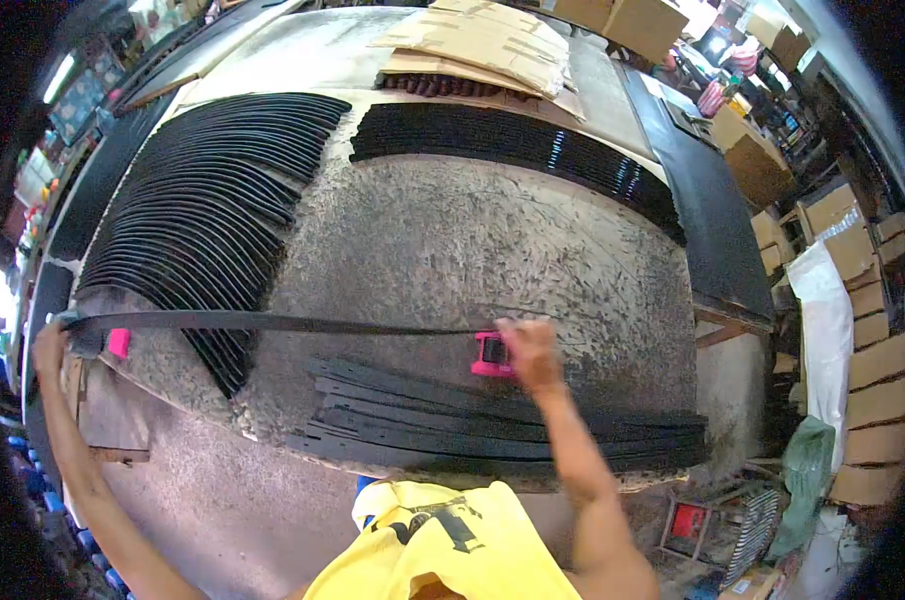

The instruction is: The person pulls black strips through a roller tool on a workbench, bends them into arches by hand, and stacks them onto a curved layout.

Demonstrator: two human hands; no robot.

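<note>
A long black strip (273, 321) stretches almost straight across the worktable, above its surface. At the far left, my left hand (51, 345) is closed on one end of it. My right hand (533, 352) pinches the other end, right of the table's middle. Beside the right fingers is a pink frame-like block (481, 367) with a dark centre; I cannot tell whether the hand touches it. Another pink piece (119, 343) sits just right of my left hand. A stack of flat black strips (473, 415) lies along the near edge, below my right hand.
Many black strips (203, 200) fan out on the left of the worn worktable (453, 240). A dark row of strips (473, 135) lies at the back, with cardboard sheets (493, 45) beyond. Folded cartons (878, 410) and a stool (698, 525) stand at the right.
</note>
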